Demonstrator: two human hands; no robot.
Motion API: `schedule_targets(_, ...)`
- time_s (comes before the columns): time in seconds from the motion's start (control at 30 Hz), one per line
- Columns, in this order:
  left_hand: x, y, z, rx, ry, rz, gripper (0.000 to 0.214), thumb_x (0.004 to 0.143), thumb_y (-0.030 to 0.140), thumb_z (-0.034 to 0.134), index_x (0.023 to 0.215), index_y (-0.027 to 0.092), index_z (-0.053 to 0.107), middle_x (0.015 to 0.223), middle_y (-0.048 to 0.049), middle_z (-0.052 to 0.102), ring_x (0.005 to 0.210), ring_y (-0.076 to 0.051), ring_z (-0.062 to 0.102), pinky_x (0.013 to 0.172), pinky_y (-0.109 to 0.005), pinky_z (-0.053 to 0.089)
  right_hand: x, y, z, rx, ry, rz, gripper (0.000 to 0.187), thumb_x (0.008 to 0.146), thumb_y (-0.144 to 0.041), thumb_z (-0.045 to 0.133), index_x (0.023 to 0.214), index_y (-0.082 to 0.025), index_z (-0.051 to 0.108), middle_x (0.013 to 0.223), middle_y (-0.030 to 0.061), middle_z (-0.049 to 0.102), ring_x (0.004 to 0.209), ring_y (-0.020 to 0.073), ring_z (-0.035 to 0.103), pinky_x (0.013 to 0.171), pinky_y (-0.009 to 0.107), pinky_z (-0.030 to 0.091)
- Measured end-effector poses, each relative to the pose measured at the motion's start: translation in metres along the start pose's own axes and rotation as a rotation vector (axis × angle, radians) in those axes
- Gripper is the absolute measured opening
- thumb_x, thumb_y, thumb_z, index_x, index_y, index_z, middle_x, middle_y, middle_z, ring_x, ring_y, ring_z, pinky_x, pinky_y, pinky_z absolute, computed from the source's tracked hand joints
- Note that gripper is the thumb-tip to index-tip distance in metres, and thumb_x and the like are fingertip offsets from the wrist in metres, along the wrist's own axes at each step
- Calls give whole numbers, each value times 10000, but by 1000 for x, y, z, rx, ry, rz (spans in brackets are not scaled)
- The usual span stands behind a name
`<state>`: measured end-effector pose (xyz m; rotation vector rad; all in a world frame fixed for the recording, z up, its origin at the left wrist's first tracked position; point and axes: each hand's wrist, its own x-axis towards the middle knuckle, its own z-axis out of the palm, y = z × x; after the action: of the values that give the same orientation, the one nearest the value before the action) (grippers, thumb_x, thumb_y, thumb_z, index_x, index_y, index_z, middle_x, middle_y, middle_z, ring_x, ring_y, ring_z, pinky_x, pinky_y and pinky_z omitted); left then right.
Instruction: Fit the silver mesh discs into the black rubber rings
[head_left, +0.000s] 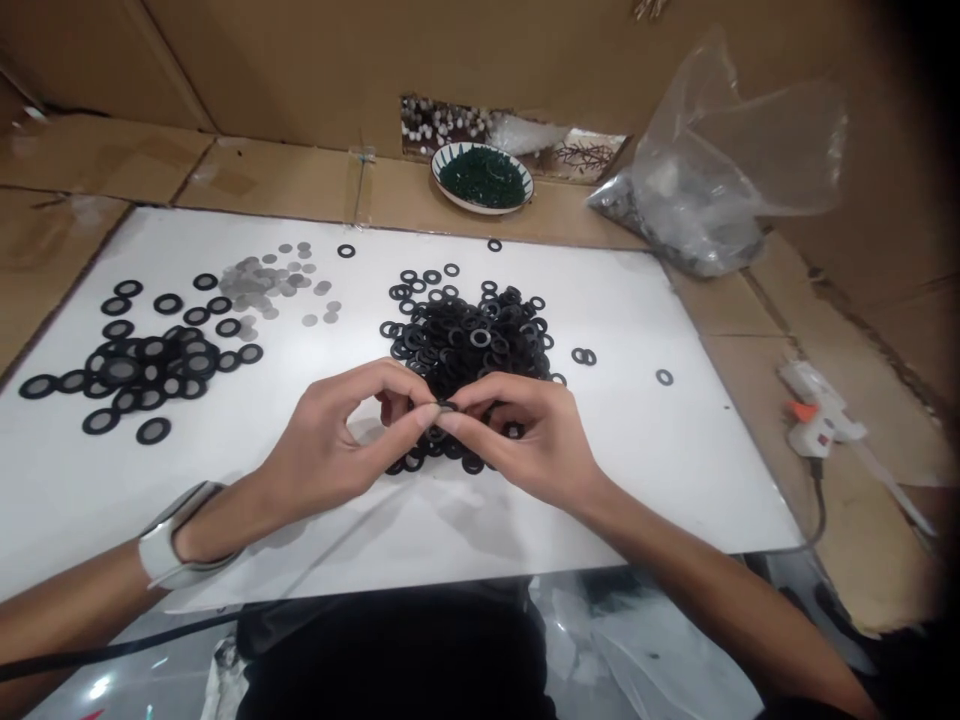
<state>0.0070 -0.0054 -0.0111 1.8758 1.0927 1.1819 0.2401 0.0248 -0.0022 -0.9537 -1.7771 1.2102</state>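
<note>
A pale watch (176, 545) sits on the left wrist, nearest the camera. Ahead of it, the left hand (330, 450) and right hand (532, 440) meet fingertip to fingertip, both pinched closed on one small black ring (447, 405) held just above the white board (600, 480). Directly behind the grip, touching the knuckles, lies a heap of loose rings (472, 340). Well left of the grip lie mesh-filled rings (146, 365), with grey mesh discs (262, 285) beyond them. Far right lies a glue gun (817, 410). Farthest behind the grip are a bowl (482, 178) of green beads and a plastic bag (705, 200).
</note>
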Motion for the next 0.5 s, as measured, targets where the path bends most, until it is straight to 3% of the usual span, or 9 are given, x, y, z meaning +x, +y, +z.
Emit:
schedule_targets(0.1,-3,1,4,-152,35,-168,77,1072,299,759,1060,226,782,973,-47,770,820,-153,706,711,-282,573,-3,0,8,154,78,104,202,914,-385,944,968,-215,848,869,16,819,706,144,718,526,252,520)
schedule_targets(0.23,-3,0,5,-224,16,-269,129,1050,357,796,1050,228,805,944,-35,782,744,-137,718,673,-265,590,-5,-2,10,225,109,148,227,879,-377,978,934,-212,832,903,22,812,735,142,705,536,246,503)
schedule_targets(0.5,1,-1,-3,-138,-101,-165,79,1082,276,744,1031,238,792,936,-35,758,832,-152,696,719,-284,553,1,-7,-5,111,-32,118,215,921,-343,941,924,-188,792,845,-4,771,726,118,685,584,214,519)
